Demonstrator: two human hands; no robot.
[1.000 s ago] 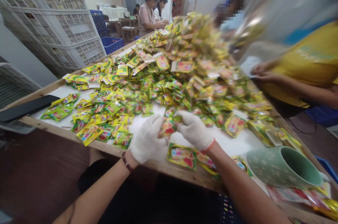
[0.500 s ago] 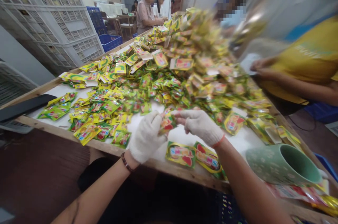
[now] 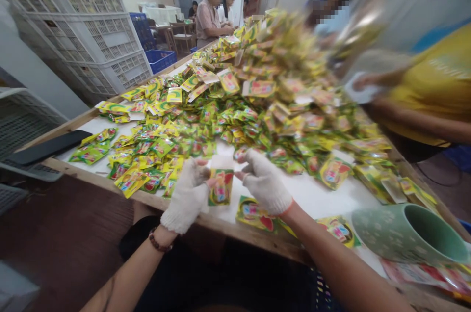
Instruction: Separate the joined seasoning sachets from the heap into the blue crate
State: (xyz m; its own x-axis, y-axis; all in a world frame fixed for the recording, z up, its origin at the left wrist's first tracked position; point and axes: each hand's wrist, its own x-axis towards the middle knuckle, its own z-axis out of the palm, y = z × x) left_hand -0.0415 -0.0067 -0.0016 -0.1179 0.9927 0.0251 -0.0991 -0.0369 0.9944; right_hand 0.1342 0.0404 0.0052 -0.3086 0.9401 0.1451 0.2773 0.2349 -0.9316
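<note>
A small yellow and green packet (image 3: 221, 186) with a red fruit picture is hanging upright between the two gloved hands, just above the near edge of the table (image 3: 312, 194). The left hand (image 3: 187, 194) is pinching the packet's upper left corner between thumb and fingers, with the rest of the hand curled below it. The right hand (image 3: 264, 183) is sitting just to the right of the packet, its fingertips (image 3: 241, 174) closing on the upper right corner; whether they are truly gripping it or only touching is hard to tell. Both hands are wearing white knit gloves, and a bead bracelet (image 3: 159, 244) is circling the left wrist.

Just below the right hand, a larger packet (image 3: 253, 213) is lying flat on the white table top, and another one (image 3: 340, 229) is lying farther to the right of the right forearm. Beyond both hands, a big heap of packets (image 3: 235, 111) is spreading across the table and rising toward the far side. To the left of the left hand, loose packets (image 3: 132, 179) are lying close to the table edge, and well beyond them a black phone (image 3: 47, 147) is resting at the corner. To the right of the right arm, a green mug (image 3: 405, 233) is lying on its side with its mouth facing right.

Across the heap, a person in a yellow shirt (image 3: 437, 91) is working with hands at the table, blurred. Farther off, two more people (image 3: 213, 8) are standing at the table's far end beside stacked white crates (image 3: 95, 42).
</note>
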